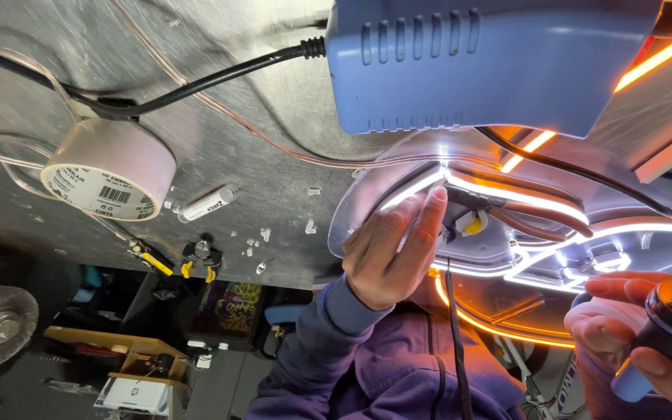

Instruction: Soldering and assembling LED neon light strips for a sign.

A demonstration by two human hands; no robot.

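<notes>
A clear acrylic panel (351, 210) carries glowing neon strips, one white (507, 190) and one orange (499, 330). My left hand (390, 253), in a purple sleeve, grips the panel's left edge with its fingers pressed together on the white strip. My right hand (647, 346) at the lower right holds a soldering-iron-like tool (670, 323) with a black grip, an orange ring and a blue end. Brown-handled pliers (542, 219) lie on the panel just right of my left fingers.
A blue power supply box (484, 62) with a black cable (196, 85) sits on the metal table (258, 155). A tape roll (106, 171), a small white tube (205, 204), clear wire, plastic bits and yellow-handled cutters (200, 257) lie at the left. Another orange strip (663, 54) glows at the upper right.
</notes>
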